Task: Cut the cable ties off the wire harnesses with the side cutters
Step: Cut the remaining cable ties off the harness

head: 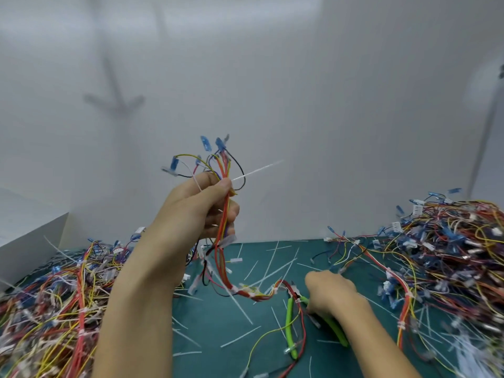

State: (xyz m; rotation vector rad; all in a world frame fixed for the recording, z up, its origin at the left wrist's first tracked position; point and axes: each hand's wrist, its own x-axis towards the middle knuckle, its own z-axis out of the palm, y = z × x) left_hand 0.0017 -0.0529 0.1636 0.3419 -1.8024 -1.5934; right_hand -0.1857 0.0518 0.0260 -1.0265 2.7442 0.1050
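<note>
The left hand [203,203] is raised above the bench [218,331] and is clenched around one wire harness [224,236], gripping the bundle of red, orange and yellow wires near its upper end. A white cable tie [256,170] sticks out sideways just beside the thumb, and the blue terminals fan out above the fist. The lower part of the harness hangs down and curls over the green mat toward the right hand [331,293].

The right hand lies low on the bench, on the side cutters [293,323] with the green handles. Its fingers cover the nearer handle, but I cannot tell if they have already closed around the tool or only touch it. One handle lies free to the left, under some loose wires.

The step in hand seems to be taking up the cutters. To do it well, I think the hand should take both handles together and lift the tool clear of the red and yellow wires that cross it, so nothing is dragged up with it. Then the blades should go to the tie near the thumb, flat side to the bundle, catching only the white strap and no wire insulation.

Many cut tie pieces [240,336] already lie on the mat, with heaps of harnesses on the left [54,304] and on the right [441,255]
</note>
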